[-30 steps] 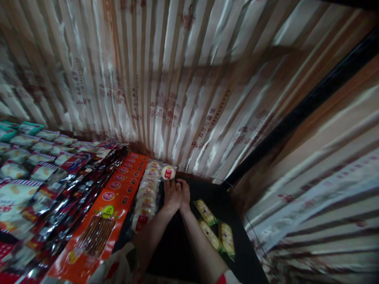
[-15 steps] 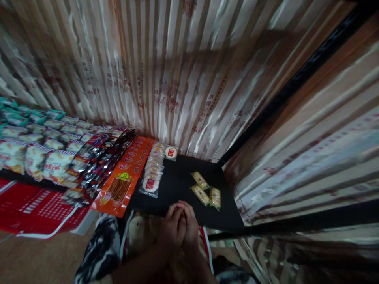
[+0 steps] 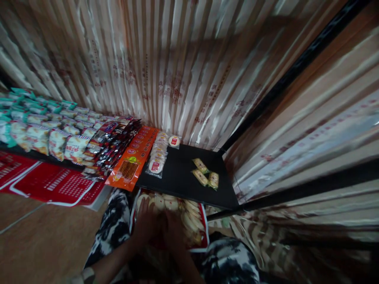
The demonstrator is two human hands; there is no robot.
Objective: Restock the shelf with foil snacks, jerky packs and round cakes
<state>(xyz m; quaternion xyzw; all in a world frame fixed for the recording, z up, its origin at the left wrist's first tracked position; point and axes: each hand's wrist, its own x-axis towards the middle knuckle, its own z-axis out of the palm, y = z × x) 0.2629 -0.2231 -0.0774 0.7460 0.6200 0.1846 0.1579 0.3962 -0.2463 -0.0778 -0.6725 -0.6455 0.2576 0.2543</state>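
Both my hands reach down into an open red-rimmed bag (image 3: 203,232) of round pale snack packets (image 3: 166,202) that rests on my lap. My left hand (image 3: 144,225) and my right hand (image 3: 172,232) lie side by side among the packets, smeared by motion, so their fingers are unclear. Beyond the bag a black shelf board (image 3: 180,177) holds a row of round packets (image 3: 156,157), a single round packet (image 3: 174,141) at the back, and three yellow packets (image 3: 204,175) to the right.
Orange snack bags (image 3: 133,161), dark foil packs (image 3: 109,146) and white and teal packs (image 3: 35,126) fill the shelf to the left. Red printed sheets (image 3: 56,183) lie on the brown floor (image 3: 38,240). Striped foil curtains (image 3: 177,67) surround the shelf.
My hands drew back from the round packet at the back of the shelf, came together, then dropped into the bag on my lap. The view pulled away from the shelf.
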